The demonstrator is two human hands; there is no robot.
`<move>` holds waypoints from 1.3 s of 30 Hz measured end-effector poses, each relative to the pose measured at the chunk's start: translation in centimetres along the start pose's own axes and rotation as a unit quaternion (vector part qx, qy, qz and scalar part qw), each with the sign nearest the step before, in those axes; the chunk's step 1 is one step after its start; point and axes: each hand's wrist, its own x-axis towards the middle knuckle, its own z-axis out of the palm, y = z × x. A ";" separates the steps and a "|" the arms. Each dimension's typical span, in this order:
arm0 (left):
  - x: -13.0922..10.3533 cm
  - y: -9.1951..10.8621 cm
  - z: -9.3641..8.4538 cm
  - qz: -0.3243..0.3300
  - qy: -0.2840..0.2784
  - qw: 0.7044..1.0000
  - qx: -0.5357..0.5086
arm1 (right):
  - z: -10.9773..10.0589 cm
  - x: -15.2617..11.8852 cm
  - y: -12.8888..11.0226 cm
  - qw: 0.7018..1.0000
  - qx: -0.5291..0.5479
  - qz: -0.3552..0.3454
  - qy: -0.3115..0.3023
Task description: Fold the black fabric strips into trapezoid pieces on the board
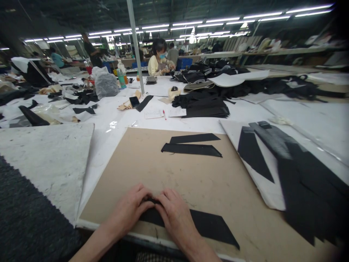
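A black strip lies across the near edge of the tan board. My left hand has its fingers closed on the strip's far edge, toward its left end. Right beside it, my right hand pinches the same edge, its fingertips nearly touching those of the left. The hands cover part of the strip. Farther up the board rest two more black pieces, a slanted one and, just nearer, a second one with a folded left end.
Black strips are spread on a white sheet at the right. A pale board lies left. Beyond are a black fabric stack, a phone, a red pen, a metal pole and a seated person.
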 end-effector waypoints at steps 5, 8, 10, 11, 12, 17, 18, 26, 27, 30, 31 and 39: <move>0.7 -0.7 -0.5 -0.023 -0.016 0.999 -0.020 | -0.4 0.2 0.1 0.999 0.020 0.022 -0.035; 1.0 -1.0 -1.1 -0.025 -0.033 0.999 -0.033 | -0.7 0.4 0.2 0.998 0.035 0.029 -0.049; 1.2 -1.1 -1.6 -0.022 -0.049 0.998 -0.041 | -0.9 0.4 0.3 0.997 0.040 0.033 -0.054; 1.3 -1.1 -1.8 -0.020 -0.058 0.997 -0.044 | -0.9 0.5 0.3 0.997 0.040 0.037 -0.058; 1.4 -1.1 -2.1 -0.018 -0.068 0.996 -0.047 | -1.0 0.5 0.2 0.996 0.040 0.042 -0.064; 1.8 -1.0 -2.4 -0.004 -0.087 0.995 -0.039 | -1.5 0.7 0.0 0.993 0.035 0.059 -0.097; 1.8 -1.0 -2.4 -0.001 -0.086 0.996 -0.035 | -1.5 0.7 -0.1 0.993 0.034 0.059 -0.100; 1.5 -1.3 -2.3 0.047 -0.084 0.995 -0.015 | -0.8 0.1 0.3 0.997 0.026 0.020 -0.069; 1.6 -1.3 -2.3 0.053 -0.086 0.995 -0.014 | -0.7 0.1 0.4 0.998 0.024 0.014 -0.064; 1.7 -1.6 -2.4 0.069 -0.094 0.993 -0.005 | -0.2 0.0 0.6 0.999 0.018 -0.002 -0.048; 1.7 -1.7 -2.4 0.074 -0.096 0.993 0.001 | -0.1 -0.1 0.7 0.999 0.016 -0.008 -0.041; 0.9 -1.3 -2.2 0.106 -0.088 0.985 0.107 | 0.6 -0.9 0.9 0.995 -0.048 -0.088 0.020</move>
